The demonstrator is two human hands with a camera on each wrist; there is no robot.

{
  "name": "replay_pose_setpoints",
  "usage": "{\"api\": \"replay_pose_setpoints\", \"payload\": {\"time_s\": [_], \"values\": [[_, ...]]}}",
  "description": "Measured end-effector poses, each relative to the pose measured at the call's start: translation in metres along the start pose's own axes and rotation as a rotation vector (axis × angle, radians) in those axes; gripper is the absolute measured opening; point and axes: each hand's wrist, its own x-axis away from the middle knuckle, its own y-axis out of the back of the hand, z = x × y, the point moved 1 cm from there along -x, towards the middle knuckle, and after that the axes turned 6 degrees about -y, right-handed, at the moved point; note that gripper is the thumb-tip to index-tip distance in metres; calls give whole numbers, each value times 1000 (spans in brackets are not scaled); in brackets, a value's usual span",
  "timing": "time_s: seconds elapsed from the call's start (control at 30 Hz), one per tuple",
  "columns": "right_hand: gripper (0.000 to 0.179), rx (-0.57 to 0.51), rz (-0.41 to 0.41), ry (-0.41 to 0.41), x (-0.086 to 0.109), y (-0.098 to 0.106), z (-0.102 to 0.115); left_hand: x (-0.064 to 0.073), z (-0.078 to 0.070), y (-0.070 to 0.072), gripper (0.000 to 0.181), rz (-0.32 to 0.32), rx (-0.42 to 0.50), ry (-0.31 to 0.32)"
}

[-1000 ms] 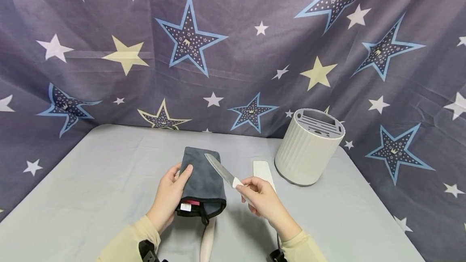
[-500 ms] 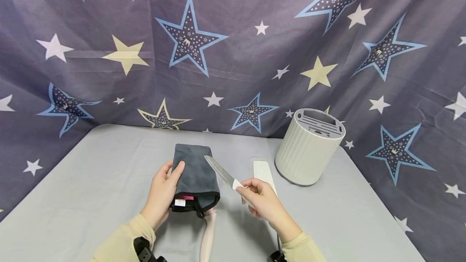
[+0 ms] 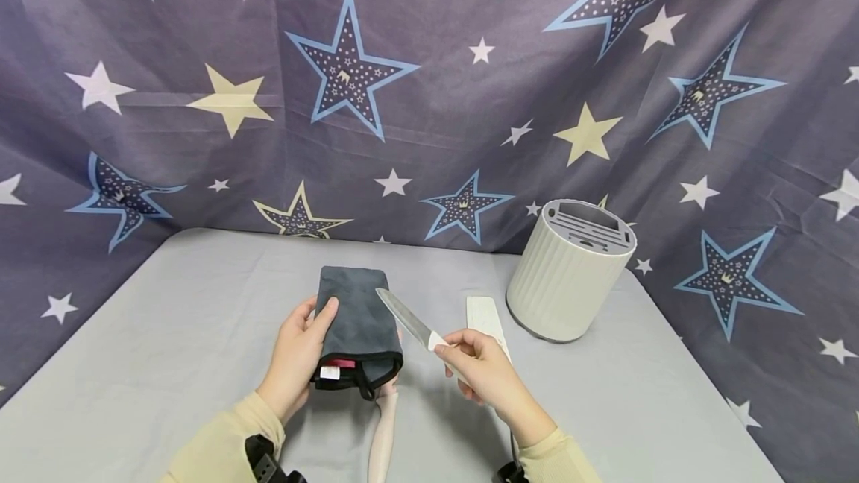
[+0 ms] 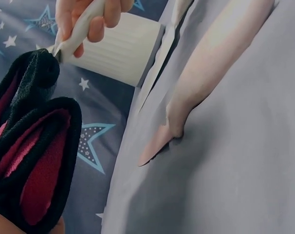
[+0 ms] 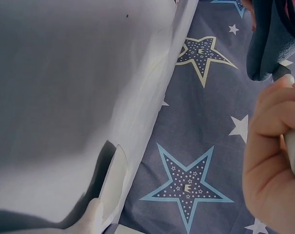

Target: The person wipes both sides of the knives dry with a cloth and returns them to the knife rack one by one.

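My left hand (image 3: 297, 352) grips a folded dark grey cloth (image 3: 359, 311) by its left side, thumb on top. The cloth has black edging, a hanging loop, a white label and pink inner layers (image 4: 43, 183), which show in the left wrist view. In my right hand (image 3: 485, 371) is a kitchen knife (image 3: 406, 319), held by its white handle (image 4: 86, 24). Its blade points up and left, the tip over or beside the cloth's right edge; whether they touch I cannot tell. A second knife with a pale pink handle (image 3: 382, 438) lies on the table, its blade mostly hidden by the cloth.
A ribbed cream knife block (image 3: 570, 282) with a slotted grey top stands at the back right. Left of it lies a flat white piece (image 3: 485, 315), partly behind my right hand. The grey-covered table (image 3: 201, 304) meets a star-patterned curtain (image 3: 429, 95).
My left hand has moved the cloth a little to the left, away from the knife, uncovering more of the pink-handled knife. My right hand and its knife have stayed nearly still.
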Motion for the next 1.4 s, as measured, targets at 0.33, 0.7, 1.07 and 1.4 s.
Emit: {"api": "replay_pose_setpoints", "payload": {"time_s": [0.33,0.7,1.07,1.4], "values": [[32,-2,7,6,-1,2,2,4,3,-10,71,34,11,-11],[34,-1,16,0,-1,2,1,7,10,-19,64,68,40,-16],[32,-1,19,9,-2,2,1,13,11,-29,63,104,38,-10],[33,6,13,9,-3,1,1,18,14,-36,63,140,25,-12]]}}
